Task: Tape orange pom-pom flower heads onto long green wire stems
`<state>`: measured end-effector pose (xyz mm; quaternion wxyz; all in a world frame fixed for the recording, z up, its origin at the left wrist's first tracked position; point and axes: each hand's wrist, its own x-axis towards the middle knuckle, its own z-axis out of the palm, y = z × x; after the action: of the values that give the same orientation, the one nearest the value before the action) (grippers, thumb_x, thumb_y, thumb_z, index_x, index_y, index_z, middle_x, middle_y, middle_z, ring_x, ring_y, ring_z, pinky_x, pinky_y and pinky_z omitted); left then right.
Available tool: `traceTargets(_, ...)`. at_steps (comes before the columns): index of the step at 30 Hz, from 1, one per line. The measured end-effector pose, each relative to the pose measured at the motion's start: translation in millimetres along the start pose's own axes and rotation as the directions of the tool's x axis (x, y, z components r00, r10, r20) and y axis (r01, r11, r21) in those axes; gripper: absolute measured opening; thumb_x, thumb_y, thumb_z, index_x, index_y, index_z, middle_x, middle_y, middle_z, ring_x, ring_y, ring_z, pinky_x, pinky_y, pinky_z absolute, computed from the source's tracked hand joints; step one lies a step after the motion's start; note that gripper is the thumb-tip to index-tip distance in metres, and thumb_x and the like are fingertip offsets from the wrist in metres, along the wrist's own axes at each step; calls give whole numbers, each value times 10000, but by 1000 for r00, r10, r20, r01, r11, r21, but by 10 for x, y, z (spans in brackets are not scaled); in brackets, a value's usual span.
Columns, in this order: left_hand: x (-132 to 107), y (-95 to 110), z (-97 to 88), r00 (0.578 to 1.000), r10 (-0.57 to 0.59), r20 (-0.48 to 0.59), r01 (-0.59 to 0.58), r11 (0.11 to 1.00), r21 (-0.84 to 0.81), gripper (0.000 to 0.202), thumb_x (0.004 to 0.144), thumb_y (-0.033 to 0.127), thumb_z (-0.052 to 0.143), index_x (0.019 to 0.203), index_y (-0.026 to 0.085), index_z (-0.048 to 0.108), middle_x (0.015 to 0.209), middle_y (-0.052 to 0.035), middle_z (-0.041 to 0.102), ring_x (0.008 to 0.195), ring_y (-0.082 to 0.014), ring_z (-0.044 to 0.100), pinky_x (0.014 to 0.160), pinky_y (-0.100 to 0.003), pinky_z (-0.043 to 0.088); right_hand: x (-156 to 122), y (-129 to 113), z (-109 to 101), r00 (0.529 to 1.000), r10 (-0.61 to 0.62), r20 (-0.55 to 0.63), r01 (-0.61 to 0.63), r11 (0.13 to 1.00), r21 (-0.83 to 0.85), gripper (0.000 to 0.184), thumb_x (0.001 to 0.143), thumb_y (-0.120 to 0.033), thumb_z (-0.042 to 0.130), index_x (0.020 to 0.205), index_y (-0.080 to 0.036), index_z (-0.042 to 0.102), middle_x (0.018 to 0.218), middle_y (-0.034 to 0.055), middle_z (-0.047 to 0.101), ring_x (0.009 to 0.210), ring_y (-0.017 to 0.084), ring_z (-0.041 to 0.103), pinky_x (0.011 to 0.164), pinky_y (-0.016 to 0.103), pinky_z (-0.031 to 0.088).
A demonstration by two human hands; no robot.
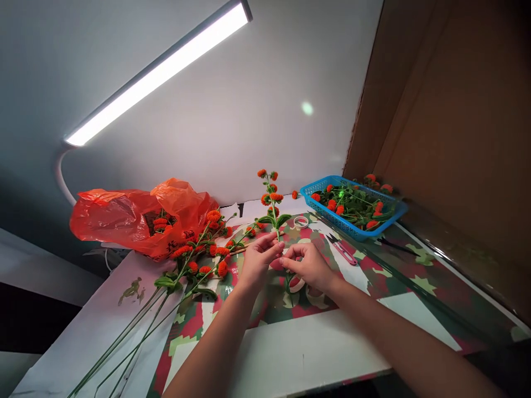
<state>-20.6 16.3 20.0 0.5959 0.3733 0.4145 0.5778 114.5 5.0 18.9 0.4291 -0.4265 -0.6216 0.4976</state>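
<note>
At the centre of the frame, the sprig (pixel 277 197) stands upright, its stem clamped in the grip of the left hand (pixel 259 257). Just right of it, the right hand (pixel 306 262) has its grip pinched together near the stem's lower part; I cannot tell whether anything is between those fingertips. Left of centre, more flowers (pixel 222 251) lie on the counter (pixel 269 304) beside a bag (pixel 112 213). A lamp (pixel 161 72) glows at upper left. Right of centre lie snips (pixel 346 255), near a blue basket (pixel 365 234) holding further blooms
</note>
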Motion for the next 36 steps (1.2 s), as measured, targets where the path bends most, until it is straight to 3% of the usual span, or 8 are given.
traceTargets(3,-11,20,5,997,-79,-15,76,989,-130,347,483,184,825,801,150,691,661,9,627,556,-70,563,524,-172,442,28,44,-31,990,13,139,-31,991,130,243,700,-372,653,655,-134,639,647,24,602,599,121,521,539,232,399)
traceTargets(8,-28,80,12,996,-84,26,88,966,-241,323,482,161,813,779,146,686,691,-7,665,543,-65,572,512,-158,446,67,32,-87,944,21,328,-119,953,280,326,673,-441,683,730,-122,645,660,11,594,612,99,503,585,227,393)
traceTargets(12,-34,104,11,989,-88,115,117,954,-275,320,563,157,763,872,129,687,726,-29,669,595,-84,586,574,-187,471,67,-13,-87,945,70,319,-170,939,297,361,611,-463,720,681,-121,626,636,-2,578,613,99,499,602,236,393)
traceTargets(15,-51,94,28,989,-51,136,87,958,-273,324,603,159,737,921,130,683,762,-38,660,664,-102,590,595,-197,463,77,21,-74,963,61,262,-137,949,285,363,611,-472,714,638,-130,594,624,-3,576,597,100,500,596,240,390)
traceTargets(21,-68,34,44,998,-8,63,17,990,-141,405,590,189,771,981,156,668,629,34,592,556,-59,532,530,-175,411,66,100,-35,983,-33,181,4,988,157,320,684,-448,664,632,-140,599,625,6,569,612,118,511,549,230,400)
traceTargets(26,-30,7,18,998,-56,-6,53,980,-192,461,518,188,807,951,150,653,626,22,625,557,-90,585,522,-194,436,20,48,-15,991,-6,137,-10,993,116,294,703,-435,652,675,-144,621,719,44,635,731,172,583,606,260,444)
traceTargets(31,-16,20,25,997,-81,11,81,959,-271,305,528,149,785,799,135,647,688,-24,669,619,-121,629,558,-204,467,64,98,-32,983,-6,183,-32,978,204,329,662,-453,684,705,-130,639,740,51,651,754,180,596,675,291,458)
traceTargets(36,-23,73,31,998,-62,22,66,948,-313,311,584,109,737,884,129,659,715,-19,667,594,-80,602,551,-170,458,96,128,-73,965,23,263,-101,953,285,326,693,-444,666,752,-124,636,719,36,640,685,138,577,658,270,449)
